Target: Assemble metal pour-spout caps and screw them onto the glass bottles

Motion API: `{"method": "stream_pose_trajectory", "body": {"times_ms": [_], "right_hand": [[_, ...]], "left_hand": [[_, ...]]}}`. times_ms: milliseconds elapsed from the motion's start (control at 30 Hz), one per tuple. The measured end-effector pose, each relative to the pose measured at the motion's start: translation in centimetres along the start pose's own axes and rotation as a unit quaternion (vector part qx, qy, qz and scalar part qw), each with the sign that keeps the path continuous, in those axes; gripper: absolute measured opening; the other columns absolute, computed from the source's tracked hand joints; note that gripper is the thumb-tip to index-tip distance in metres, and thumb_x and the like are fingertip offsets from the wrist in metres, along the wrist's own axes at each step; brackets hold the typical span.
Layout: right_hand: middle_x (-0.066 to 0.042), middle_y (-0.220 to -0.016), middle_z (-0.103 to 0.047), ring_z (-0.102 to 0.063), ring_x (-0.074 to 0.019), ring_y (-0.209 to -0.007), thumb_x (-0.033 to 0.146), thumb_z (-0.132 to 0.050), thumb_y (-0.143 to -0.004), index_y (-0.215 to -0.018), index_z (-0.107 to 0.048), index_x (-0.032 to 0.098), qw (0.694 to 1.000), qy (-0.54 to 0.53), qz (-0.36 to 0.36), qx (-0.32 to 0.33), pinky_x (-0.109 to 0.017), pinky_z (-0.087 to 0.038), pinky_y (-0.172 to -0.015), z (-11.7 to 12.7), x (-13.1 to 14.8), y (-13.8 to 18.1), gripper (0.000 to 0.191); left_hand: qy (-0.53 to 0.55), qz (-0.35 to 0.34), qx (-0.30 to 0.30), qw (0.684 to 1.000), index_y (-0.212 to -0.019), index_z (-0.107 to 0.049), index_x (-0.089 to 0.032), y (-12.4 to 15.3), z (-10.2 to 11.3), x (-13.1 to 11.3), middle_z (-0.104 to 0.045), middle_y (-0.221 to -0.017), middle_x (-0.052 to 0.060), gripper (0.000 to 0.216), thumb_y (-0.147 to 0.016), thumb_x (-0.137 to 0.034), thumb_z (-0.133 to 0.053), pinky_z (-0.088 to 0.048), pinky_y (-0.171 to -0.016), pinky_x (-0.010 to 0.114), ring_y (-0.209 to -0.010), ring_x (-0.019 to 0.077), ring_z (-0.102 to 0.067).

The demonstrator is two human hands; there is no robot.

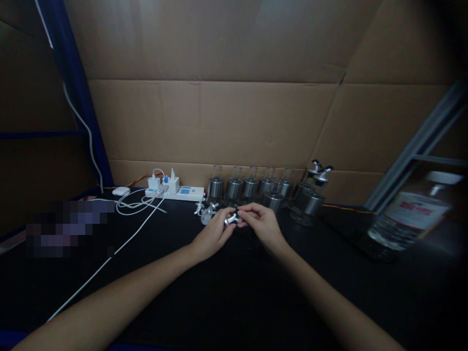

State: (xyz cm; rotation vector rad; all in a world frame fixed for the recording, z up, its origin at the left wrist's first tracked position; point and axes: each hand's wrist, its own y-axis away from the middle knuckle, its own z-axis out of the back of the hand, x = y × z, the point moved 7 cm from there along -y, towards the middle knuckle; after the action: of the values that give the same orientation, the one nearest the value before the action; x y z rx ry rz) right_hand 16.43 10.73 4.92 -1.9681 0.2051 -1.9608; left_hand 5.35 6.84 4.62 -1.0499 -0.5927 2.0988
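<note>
My left hand [215, 230] is closed around a small silver pourer spout [230, 220] above the black table, in front of the bottles. My right hand [262, 223] meets it from the right, thumb and fingertips pinched on the black end of the same spout. Fingers cover much of the spout. Just left of and behind my left hand lie several silver spouts with clear parts [207, 213]. Behind both hands stand several glass bottles with metal sleeves [250, 186] and open necks. Farther right, bottles [310, 202] carry silver-and-black spouts [321, 174] on top.
A white power strip [188, 193] with plugged-in chargers stands at the back left, its white cable [120, 248] crossing the table's left side. A white case [121, 191] lies near it. A large labelled plastic bottle [411, 214] is at right. A cardboard wall [234, 117] closes the back.
</note>
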Motion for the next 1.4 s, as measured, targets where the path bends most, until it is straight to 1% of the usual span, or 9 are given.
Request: {"method": "stream_pose_trajectory", "body": {"times_ms": [100,333,533,867,1133,1267,1400], "right_hand": [[0.0,-0.055,-0.06,-0.058,-0.0106,-0.051,0.027,-0.067,-0.059,-0.074,-0.06,0.011,1.0,-0.006,-0.002,-0.004,-0.024,-0.053,-0.052,-0.06,0.05,0.08,0.023],[0.0,-0.06,-0.06,-0.058,-0.0096,-0.052,0.026,-0.067,-0.06,-0.074,-0.058,0.013,0.998,-0.047,-0.001,-0.039,-0.023,-0.053,-0.054,-0.18,0.15,0.45,0.021],[0.001,-0.057,-0.059,-0.059,-0.0103,-0.053,0.028,-0.067,-0.059,-0.072,-0.058,0.013,0.997,-0.057,0.005,-0.054,-0.024,-0.054,-0.055,-0.15,0.1,0.57,0.022],[0.001,-0.057,-0.06,-0.058,-0.0093,-0.05,0.027,-0.068,-0.059,-0.072,-0.06,0.013,0.999,-0.035,0.001,-0.033,-0.023,-0.053,-0.053,-0.45,0.38,0.61,0.021],[0.0,-0.058,-0.061,-0.058,-0.0091,-0.05,0.025,-0.067,-0.06,-0.073,-0.061,0.012,0.999,-0.035,-0.004,-0.026,-0.02,-0.051,-0.05,-0.46,0.14,0.51,0.02],[0.001,-0.054,-0.058,-0.054,-0.0086,-0.046,0.025,-0.066,-0.06,-0.073,-0.061,0.012,1.0,-0.012,0.0,-0.027,-0.019,-0.047,-0.042,-0.45,0.36,0.53,0.019],[0.0,-0.059,-0.059,-0.053,-0.0083,-0.049,0.024,-0.065,-0.061,-0.073,-0.061,0.012,0.999,-0.004,0.013,-0.036,-0.018,-0.044,-0.04,-0.43,0.53,0.52,0.017]], "left_hand": [[-0.004,-0.002,-0.006,1.0,-0.113,-0.033,-0.016,0.04,0.03,0.06,-0.048,-0.108,0.011,0.03,-0.083,-0.018,-0.037,-0.037,-0.087,0.034,-0.102,0.0187,-0.045],[0.001,0.014,-0.027,1.0,-0.114,-0.032,-0.015,0.13,0.25,0.51,-0.049,-0.106,0.012,0.032,-0.083,-0.019,-0.037,-0.038,-0.085,0.036,-0.099,0.0201,-0.047],[0.011,0.01,-0.039,0.999,-0.114,-0.032,-0.016,0.1,0.33,0.4,-0.049,-0.105,0.012,0.032,-0.082,-0.019,-0.038,-0.037,-0.085,0.036,-0.099,0.0205,-0.047],[0.007,0.0,-0.026,1.0,-0.113,-0.034,-0.015,0.13,0.33,0.23,-0.048,-0.106,0.012,0.031,-0.082,-0.017,-0.037,-0.036,-0.087,0.034,-0.101,0.0197,-0.046],[-0.002,0.001,-0.029,1.0,-0.112,-0.033,-0.015,0.21,0.3,0.32,-0.048,-0.105,0.012,0.03,-0.082,-0.016,-0.037,-0.037,-0.085,0.034,-0.099,0.0196,-0.046],[0.0,0.004,-0.031,0.999,-0.109,-0.034,-0.014,0.29,0.3,0.3,-0.048,-0.103,0.012,0.027,-0.082,-0.017,-0.037,-0.038,-0.084,0.034,-0.097,0.0195,-0.047],[0.004,0.0,-0.03,1.0,-0.111,-0.033,-0.015,0.31,0.23,0.21,-0.048,-0.104,0.012,0.029,-0.082,-0.017,-0.037,-0.038,-0.084,0.034,-0.098,0.0199,-0.046]]}}
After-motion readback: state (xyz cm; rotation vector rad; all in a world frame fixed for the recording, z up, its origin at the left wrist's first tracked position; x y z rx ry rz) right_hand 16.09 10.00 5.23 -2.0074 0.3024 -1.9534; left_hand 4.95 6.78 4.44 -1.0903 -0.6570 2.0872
